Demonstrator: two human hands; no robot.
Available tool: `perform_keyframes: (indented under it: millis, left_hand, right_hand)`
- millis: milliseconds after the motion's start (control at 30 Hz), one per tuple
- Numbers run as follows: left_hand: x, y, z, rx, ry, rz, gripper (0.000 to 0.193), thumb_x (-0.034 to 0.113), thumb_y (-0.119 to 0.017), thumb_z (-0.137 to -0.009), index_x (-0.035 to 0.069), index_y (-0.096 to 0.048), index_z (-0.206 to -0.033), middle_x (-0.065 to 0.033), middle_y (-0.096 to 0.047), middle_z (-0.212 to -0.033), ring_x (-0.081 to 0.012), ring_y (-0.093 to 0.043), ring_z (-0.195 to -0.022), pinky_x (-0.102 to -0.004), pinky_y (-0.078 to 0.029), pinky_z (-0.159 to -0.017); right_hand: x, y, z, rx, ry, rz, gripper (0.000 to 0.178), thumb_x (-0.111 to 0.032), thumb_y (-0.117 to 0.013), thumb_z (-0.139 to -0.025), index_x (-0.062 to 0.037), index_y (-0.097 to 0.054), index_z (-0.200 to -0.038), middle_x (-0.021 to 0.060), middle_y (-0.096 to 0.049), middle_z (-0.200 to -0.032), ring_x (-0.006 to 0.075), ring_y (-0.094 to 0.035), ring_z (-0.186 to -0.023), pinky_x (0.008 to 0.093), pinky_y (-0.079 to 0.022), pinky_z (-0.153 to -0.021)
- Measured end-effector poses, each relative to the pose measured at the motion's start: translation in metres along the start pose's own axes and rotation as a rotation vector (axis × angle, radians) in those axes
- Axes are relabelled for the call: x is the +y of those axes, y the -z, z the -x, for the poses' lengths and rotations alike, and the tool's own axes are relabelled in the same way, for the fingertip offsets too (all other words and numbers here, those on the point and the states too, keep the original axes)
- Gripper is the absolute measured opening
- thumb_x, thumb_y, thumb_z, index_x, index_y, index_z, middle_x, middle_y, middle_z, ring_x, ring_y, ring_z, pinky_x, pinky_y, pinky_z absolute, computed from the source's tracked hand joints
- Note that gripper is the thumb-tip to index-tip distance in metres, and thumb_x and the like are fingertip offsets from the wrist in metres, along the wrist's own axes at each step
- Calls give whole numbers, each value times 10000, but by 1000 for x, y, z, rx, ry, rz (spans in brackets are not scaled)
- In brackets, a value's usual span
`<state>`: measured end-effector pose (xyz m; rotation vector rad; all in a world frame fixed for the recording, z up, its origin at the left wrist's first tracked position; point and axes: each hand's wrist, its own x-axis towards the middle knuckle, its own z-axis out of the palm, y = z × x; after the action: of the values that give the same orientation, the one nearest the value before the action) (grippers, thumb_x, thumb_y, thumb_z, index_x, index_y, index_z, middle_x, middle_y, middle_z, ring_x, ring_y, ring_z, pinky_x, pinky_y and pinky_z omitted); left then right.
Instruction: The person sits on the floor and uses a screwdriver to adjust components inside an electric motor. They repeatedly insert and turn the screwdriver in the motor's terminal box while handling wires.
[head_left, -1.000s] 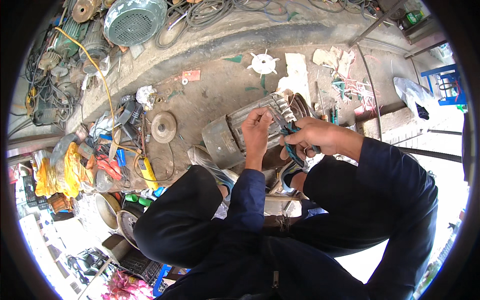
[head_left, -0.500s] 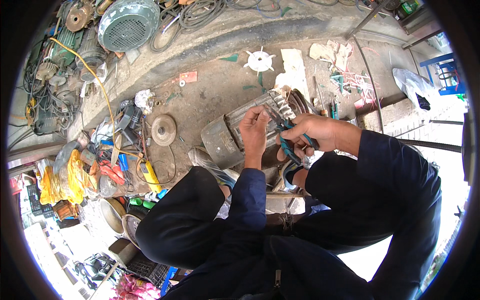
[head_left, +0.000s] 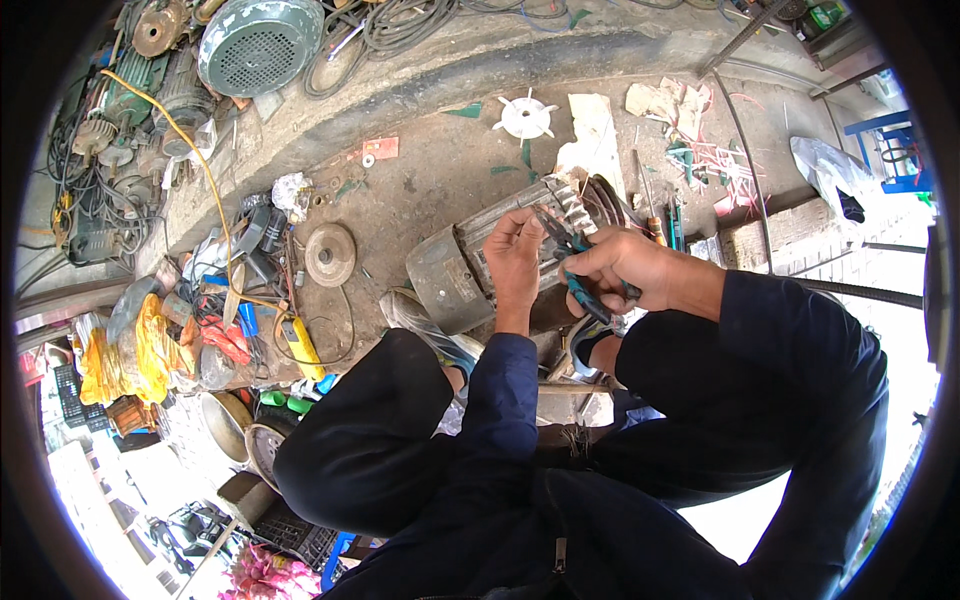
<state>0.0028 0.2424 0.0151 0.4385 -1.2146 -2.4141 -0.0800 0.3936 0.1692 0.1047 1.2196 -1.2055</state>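
My right hand [head_left: 622, 268] is closed round the teal-and-black handles of a pair of pliers [head_left: 577, 248]. The jaws point up and left, toward the fingertips of my left hand [head_left: 514, 252]. Those fingertips are pinched together beside the jaw tip; whatever they hold is too small to make out. Both hands are over a grey electric motor [head_left: 447, 280] with a finned housing, which lies on its side on the ground between my feet. The motor's far end, with its dark round opening, shows beyond the pliers.
A white fan wheel [head_left: 525, 118] lies beyond the motor. To the left are a round metal disc [head_left: 330, 255] and a yellow tool [head_left: 300, 343]. Screwdrivers [head_left: 655, 225] and pink wire scraps [head_left: 725, 170] lie to the right. A large grey fan cover [head_left: 262, 48] sits among old motors.
The whole view has shifted slightly. My right hand has turned a little, with the pliers still in it, and my left fingertips stay near the jaws.
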Motion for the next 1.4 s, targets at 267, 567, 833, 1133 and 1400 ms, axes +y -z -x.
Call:
perform_keyframes:
  millis: [267, 567, 833, 1133, 1400]
  left_hand:
    - [9, 2, 0, -6, 25, -80, 135, 98, -689, -1055, -19, -715, -1116, -65, -765, -1048, -104, -680, -885, -263, -547, -803]
    - [8, -1, -2, -17, -1, -76, 120, 111, -662, -1065, 6, -693, -1114, -73, -740, -1084, -121, -694, -873, -268, -557, -764]
    - [16, -5, 1, -36, 21, 11, 117, 99, -683, -1051, 4, -700, -1118, -73, -733, -1042, -152, -715, -899, -307, -609, -853]
    - [29, -3, 20, 28, 0, -311, 135, 17, -733, -990, -2, -680, -1113, -41, -707, -983, -124, -680, -863, -296, -608, -816]
    - [34, -7, 53, 38, 71, -361, 139, 104, -749, -1002, 9, -695, -1088, -45, -723, -966, -142, -711, -812, -280, -593, -736]
  right_hand:
    - [7, -5, -3, 15, 60, -18, 276, -192, -631, -1006, 31, -648, -844, 245, -744, -849, 154, -470, -435, 344, -301, -416]
    - [-30, -17, 21, 24, -33, 214, 185, -157, -651, -1016, 24, -638, -984, 186, -739, -842, 167, -564, -529, 340, -423, -499]
    - [-70, -33, 145, 542, 660, 738, 340, -357, -653, -1031, -21, -703, -1046, 60, -743, -853, 130, -523, -652, 323, -435, -622]
    - [30, -44, 177, 654, 759, 304, 174, -195, -675, -1035, -22, -667, -1054, 46, -692, -855, 138, -654, -791, 296, -514, -737]
    - [123, -21, 84, 822, 708, -164, 146, -130, -703, -999, -12, -659, -1073, 52, -686, -832, 135, -643, -674, 289, -526, -608]
